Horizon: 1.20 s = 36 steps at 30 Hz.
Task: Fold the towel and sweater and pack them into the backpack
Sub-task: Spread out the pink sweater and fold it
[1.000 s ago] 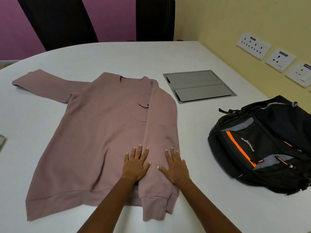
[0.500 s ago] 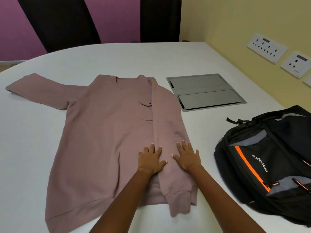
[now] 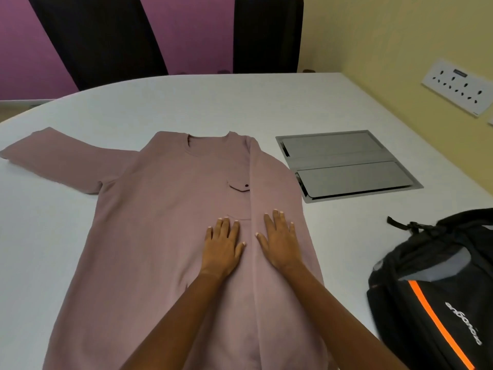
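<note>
A dusty pink sweater (image 3: pixel 149 222) lies flat, front up, on the white table (image 3: pixel 213 102). Its right sleeve is folded down along the body's right side; the left sleeve (image 3: pixel 53 158) stretches out to the left. My left hand (image 3: pixel 222 245) rests flat on the sweater's chest, fingers spread. My right hand (image 3: pixel 280 243) presses flat on the folded sleeve beside it. A black backpack (image 3: pixel 432 289) with an orange stripe lies at the right edge of the table. No towel is in view.
A grey metal cable hatch (image 3: pixel 346 164) is set into the table right of the sweater. Wall sockets (image 3: pixel 457 86) line the yellow wall at right. Dark chair backs (image 3: pixel 266 33) stand behind the table's far edge.
Both flat hands have slid up the sweater, from near the hem toward the chest. The camera view has moved closer and shifted left, so the backpack sits further right.
</note>
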Each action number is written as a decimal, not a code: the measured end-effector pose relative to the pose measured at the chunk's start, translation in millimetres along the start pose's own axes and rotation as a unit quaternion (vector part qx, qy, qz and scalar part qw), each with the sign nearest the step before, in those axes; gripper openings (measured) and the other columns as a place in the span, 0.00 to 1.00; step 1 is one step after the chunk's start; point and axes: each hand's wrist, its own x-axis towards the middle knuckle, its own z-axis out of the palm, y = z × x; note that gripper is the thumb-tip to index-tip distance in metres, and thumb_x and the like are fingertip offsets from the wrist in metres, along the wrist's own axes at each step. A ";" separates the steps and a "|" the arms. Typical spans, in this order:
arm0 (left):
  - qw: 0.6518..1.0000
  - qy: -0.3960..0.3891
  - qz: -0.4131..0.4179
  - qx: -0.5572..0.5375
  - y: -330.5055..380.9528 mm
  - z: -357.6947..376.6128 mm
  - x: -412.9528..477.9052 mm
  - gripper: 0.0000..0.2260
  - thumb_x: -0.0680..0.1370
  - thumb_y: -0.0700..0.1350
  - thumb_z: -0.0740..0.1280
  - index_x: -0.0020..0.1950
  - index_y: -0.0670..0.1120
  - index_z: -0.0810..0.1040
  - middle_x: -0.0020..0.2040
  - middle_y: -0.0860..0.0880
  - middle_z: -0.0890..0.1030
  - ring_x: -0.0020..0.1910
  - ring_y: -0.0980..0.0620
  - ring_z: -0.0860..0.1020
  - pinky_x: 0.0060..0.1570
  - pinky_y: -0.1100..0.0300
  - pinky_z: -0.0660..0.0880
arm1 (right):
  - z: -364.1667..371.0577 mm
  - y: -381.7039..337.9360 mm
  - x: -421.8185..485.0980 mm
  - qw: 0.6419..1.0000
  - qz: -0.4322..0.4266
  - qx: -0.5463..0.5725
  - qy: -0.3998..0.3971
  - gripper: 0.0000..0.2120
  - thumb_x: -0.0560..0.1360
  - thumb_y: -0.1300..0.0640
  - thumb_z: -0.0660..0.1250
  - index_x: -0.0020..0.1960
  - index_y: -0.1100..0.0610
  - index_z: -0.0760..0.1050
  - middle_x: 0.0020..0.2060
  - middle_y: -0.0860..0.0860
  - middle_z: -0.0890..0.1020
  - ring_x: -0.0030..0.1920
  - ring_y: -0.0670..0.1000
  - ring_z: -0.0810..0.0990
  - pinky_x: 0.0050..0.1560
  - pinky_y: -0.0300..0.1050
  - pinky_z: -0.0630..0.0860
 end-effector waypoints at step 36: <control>0.698 0.052 -0.021 -0.714 -8.1 -66.2 268.4 0.29 0.75 0.24 0.55 0.73 0.46 0.63 0.72 0.46 0.66 0.45 0.55 0.75 0.40 0.67 0.75 | -13.7 -16.8 202.0 0.981 -0.118 0.075 0.134 0.22 0.80 0.61 0.51 0.74 0.60 0.56 0.74 0.56 0.59 0.75 0.52 0.54 0.75 0.48 0.44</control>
